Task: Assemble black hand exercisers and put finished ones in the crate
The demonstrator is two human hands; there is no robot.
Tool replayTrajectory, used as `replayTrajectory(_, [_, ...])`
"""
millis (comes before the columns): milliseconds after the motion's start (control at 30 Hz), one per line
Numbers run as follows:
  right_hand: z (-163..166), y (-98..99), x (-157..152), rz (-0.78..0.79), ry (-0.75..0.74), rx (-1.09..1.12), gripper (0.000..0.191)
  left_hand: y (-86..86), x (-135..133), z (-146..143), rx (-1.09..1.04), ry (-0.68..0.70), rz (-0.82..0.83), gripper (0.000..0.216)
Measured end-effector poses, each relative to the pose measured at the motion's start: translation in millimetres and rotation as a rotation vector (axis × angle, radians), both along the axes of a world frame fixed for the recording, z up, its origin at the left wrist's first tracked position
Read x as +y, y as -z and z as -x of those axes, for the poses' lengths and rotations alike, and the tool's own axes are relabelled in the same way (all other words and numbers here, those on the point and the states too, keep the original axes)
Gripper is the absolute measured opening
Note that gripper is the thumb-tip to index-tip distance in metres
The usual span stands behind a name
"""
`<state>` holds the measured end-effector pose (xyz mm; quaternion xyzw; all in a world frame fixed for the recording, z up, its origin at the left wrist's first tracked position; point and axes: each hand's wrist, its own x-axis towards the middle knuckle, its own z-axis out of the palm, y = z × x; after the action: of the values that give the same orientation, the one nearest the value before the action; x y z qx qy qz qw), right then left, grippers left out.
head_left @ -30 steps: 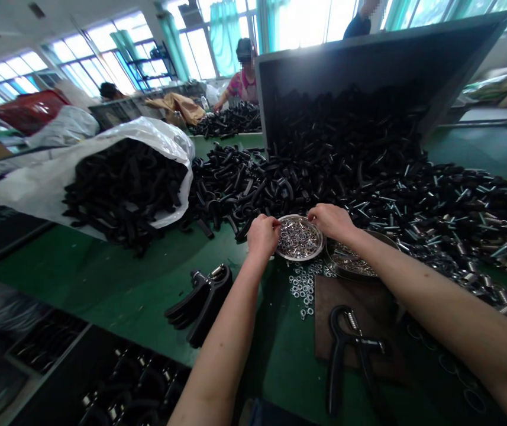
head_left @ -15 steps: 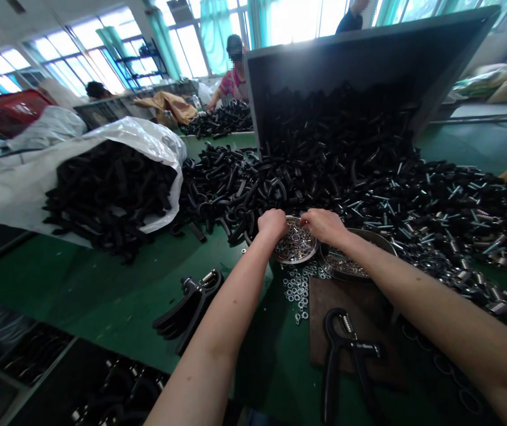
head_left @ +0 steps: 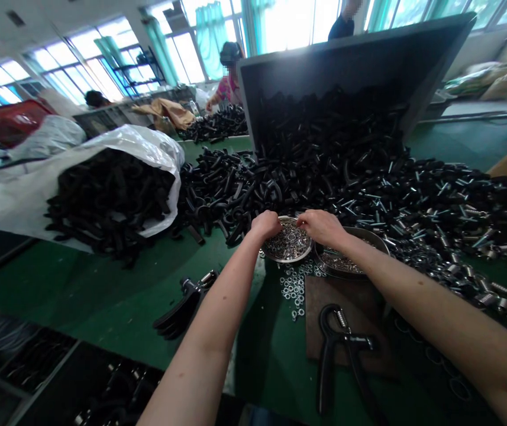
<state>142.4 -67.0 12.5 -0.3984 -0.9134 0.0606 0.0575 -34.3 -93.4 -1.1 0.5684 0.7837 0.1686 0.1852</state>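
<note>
My left hand point(head_left: 267, 225) is at the left rim of a round metal bowl point(head_left: 287, 258) filled with small metal parts. Its fingers are curled; what they hold, if anything, is hidden. My right hand point(head_left: 323, 227) reaches over the bowl's right rim, thumb and fingertips pinched together, with nothing I can make out between them. A second metal bowl point(head_left: 351, 273) of small parts sits partly under my right forearm. Loose nuts point(head_left: 294, 287) are scattered before the bowls. A black hand grip with a spring point(head_left: 325, 361) lies over a brown board point(head_left: 315, 296).
More black hand grips point(head_left: 180, 313) lie beside my left forearm. Behind the bowls spreads a heap of black handles point(head_left: 280, 183), spilling from a tilted grey bin point(head_left: 355, 59). A white bag point(head_left: 147, 139) of handles stands left. Bolts and springs point(head_left: 470, 248) cover the right. A person point(head_left: 229, 83) sits beyond.
My left hand and forearm have shifted slightly left, so more of the bowl shows. My right hand stays pinched over the bowl. The view has shifted a little.
</note>
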Motion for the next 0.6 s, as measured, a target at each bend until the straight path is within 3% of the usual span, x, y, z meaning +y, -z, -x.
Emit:
replayTrajectory(133, [5, 2.0, -2, 0.007, -0.009, 0.018, 0.025, -6.1, -20, 2, -0.235, -0.041, -0.177, 0.013])
replayTrajectory(267, [25, 8.6, -1, 0.016, -0.032, 0.020, 0.024, -4.4, -63, -11, -0.515, -0.095, -0.299, 0.020])
replayTrajectory(333, [36, 12.6, -1, 0.017, -0.042, 0.017, 0.025, 0.6, -89, -21, -0.670, -0.112, -0.321, 0.022])
replayTrajectory(500, [54, 20.4, -1, 0.050, -0.048, -0.029, 0.023, 12.8, -144, -31, -1.351, -0.228, -0.300, 0.030])
replayTrajectory(600, [58, 21.6, 1, 0.072, -0.039, -0.064, 0.022, 15.2, -162, -32, -1.471, -0.252, -0.277, 0.041])
